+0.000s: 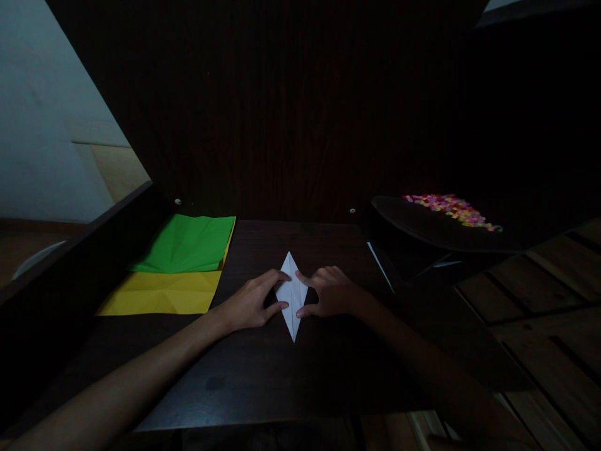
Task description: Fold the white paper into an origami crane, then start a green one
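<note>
A white folded origami paper [293, 294] in a long diamond shape lies on the dark wooden desk, its points facing away from and toward me. Creases run down its middle. My left hand [256, 300] holds its left edge, thumb and forefinger on the paper and the other fingers curled. From the right side my right hand [328, 290] holds it the same way, thumb near the lower part and forefinger higher up. The undersides of both hands are hidden.
Green paper [188, 244] overlaps yellow paper [162, 294] at the left. On the right, a dark surface [404, 219] bears a pile of small colourful pieces [453, 208]. A dark upright panel [282, 113] bounds the desk [225, 382] at the back, a raised side board [84, 241] at the left.
</note>
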`<action>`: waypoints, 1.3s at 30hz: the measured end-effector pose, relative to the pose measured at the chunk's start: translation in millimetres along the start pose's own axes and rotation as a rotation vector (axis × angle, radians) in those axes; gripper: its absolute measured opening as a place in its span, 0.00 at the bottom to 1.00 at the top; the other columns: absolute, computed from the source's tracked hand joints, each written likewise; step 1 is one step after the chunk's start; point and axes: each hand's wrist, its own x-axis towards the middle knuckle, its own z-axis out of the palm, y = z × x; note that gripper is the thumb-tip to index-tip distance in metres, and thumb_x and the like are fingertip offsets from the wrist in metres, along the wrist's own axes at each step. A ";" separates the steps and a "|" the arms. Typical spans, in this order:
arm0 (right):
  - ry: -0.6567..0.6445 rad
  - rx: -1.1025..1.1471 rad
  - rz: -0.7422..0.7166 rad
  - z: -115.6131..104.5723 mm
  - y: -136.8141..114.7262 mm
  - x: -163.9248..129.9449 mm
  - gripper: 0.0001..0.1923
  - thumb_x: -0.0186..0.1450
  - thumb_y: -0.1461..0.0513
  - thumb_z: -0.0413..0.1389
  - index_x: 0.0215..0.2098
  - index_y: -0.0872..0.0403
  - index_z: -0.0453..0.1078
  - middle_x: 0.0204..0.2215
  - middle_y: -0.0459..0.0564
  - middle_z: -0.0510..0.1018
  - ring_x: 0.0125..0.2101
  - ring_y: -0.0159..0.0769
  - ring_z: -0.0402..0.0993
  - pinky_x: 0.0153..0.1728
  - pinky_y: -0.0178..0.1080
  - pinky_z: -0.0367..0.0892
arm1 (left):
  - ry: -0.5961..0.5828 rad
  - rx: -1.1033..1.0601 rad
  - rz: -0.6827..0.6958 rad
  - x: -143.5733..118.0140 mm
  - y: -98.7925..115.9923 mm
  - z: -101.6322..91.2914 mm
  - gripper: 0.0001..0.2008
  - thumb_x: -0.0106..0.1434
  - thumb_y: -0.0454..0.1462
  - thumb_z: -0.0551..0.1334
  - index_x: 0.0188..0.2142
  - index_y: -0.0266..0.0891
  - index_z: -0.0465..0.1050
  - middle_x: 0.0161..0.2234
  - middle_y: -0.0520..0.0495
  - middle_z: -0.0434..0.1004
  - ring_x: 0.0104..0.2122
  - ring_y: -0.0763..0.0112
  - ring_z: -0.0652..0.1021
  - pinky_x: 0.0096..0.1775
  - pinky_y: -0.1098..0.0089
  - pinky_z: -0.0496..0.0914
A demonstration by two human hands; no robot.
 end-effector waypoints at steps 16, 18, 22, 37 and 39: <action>0.220 0.236 0.068 15.7 10.4 16.0 0.27 0.63 0.45 0.56 0.55 0.49 0.72 0.32 0.50 0.81 0.34 0.41 0.75 0.36 0.40 0.64 | 0.110 -0.012 -0.045 1.5 -7.2 3.4 0.26 0.61 0.42 0.65 0.56 0.40 0.63 0.56 0.38 0.68 0.55 0.55 0.70 0.56 0.53 0.66; 0.324 0.283 0.109 19.6 7.0 18.6 0.25 0.62 0.47 0.58 0.53 0.50 0.73 0.31 0.50 0.78 0.32 0.39 0.73 0.34 0.39 0.64 | 0.180 0.098 -0.100 1.9 -9.5 6.1 0.29 0.60 0.45 0.66 0.58 0.38 0.62 0.60 0.35 0.63 0.61 0.50 0.63 0.59 0.48 0.61; 0.509 0.321 0.138 27.6 0.4 24.6 0.27 0.59 0.50 0.62 0.53 0.55 0.73 0.37 0.53 0.73 0.40 0.42 0.70 0.40 0.42 0.65 | 0.147 0.248 -0.183 2.7 -12.5 10.0 0.30 0.63 0.48 0.62 0.59 0.34 0.63 0.62 0.33 0.61 0.64 0.44 0.58 0.60 0.44 0.57; 0.626 1.061 0.078 39.0 -10.8 35.8 0.15 0.57 0.60 0.61 0.42 0.53 0.70 0.31 0.46 0.75 0.28 0.32 0.69 0.32 0.37 0.65 | 0.328 -0.123 -0.265 8.1 -10.3 8.9 0.19 0.57 0.36 0.65 0.48 0.39 0.68 0.46 0.43 0.76 0.47 0.59 0.76 0.52 0.57 0.68; 0.664 1.050 0.084 38.9 -13.1 35.6 0.15 0.55 0.60 0.62 0.41 0.53 0.71 0.33 0.47 0.74 0.31 0.33 0.69 0.31 0.36 0.65 | 0.355 -0.278 -0.277 10.0 -9.8 8.7 0.17 0.56 0.36 0.66 0.45 0.39 0.69 0.40 0.46 0.77 0.42 0.63 0.77 0.47 0.60 0.70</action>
